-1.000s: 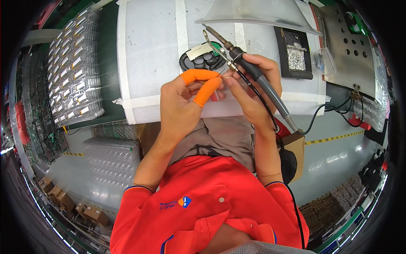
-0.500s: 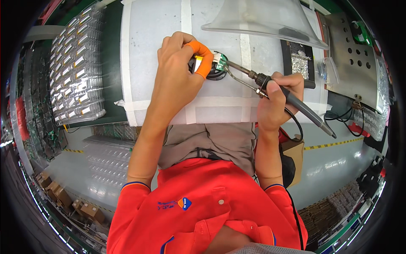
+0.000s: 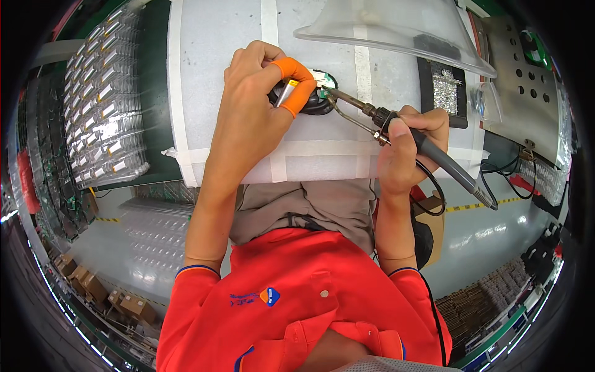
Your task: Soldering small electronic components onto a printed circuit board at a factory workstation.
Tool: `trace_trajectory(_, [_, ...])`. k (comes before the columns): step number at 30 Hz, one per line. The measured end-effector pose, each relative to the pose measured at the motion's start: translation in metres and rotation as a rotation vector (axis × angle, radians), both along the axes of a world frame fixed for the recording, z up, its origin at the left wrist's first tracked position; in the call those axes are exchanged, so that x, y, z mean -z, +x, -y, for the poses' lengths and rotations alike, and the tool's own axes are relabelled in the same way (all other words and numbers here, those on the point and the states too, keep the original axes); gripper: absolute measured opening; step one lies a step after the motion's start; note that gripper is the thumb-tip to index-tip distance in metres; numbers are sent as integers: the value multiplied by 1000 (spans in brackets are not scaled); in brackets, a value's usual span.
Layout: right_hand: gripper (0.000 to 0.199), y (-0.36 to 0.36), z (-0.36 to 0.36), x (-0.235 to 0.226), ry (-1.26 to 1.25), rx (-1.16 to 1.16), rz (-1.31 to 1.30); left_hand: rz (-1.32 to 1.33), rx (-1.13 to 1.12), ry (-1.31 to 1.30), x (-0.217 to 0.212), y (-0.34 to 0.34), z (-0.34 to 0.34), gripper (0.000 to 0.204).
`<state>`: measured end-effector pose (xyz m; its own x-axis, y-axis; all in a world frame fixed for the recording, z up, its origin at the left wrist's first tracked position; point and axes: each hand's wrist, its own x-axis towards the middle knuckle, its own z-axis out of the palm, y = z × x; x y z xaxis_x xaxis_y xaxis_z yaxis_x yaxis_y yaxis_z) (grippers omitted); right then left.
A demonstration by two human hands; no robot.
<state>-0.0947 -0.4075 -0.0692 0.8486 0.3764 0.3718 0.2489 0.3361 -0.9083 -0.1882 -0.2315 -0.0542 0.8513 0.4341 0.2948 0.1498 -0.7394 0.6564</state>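
My left hand (image 3: 257, 93), with orange finger cots on thumb and index finger, pinches at the edge of a small green-and-white circuit board (image 3: 321, 79). What lies between the fingertips is hidden. In the gap under the fingers shows a flat silver battery cell (image 3: 286, 94) with a yellow end. Board and cell lie at a rounded black housing (image 3: 319, 106), partly covered by my hand. My right hand (image 3: 403, 146) grips a soldering iron (image 3: 437, 152) with a thin metal feed tube (image 3: 351, 118) alongside. Its tip meets or nearly touches the board beside my left fingertips.
A clear plastic hood (image 3: 396, 34) stands over the far right of the white, taped work surface (image 3: 223, 124). A black tray of silvery scraps (image 3: 462, 118) lies right, near a perforated metal box (image 3: 511, 105). Stacked clear trays (image 3: 105, 105) with silver cells stand left.
The soldering iron's tip has shifted slightly left over the board. My left hand is a little farther up and left in the picture, still pinching; the whole view has shifted slightly.
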Motion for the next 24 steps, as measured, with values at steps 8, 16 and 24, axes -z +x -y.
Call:
trace_trajectory(8, [17, 0, 1, 3, -7, -79, 71, 17, -3, 24, -1, 0, 2, 14])
trace_trajectory(16, [15, 0, 4, 3, 38, -10, 60, 12, -29, 48, -2, -1, 8, 12])
trace_trajectory(24, [14, 2, 4, 2, 57, 37, 5, -80, 14, 12, -13, 2, 2, 9])
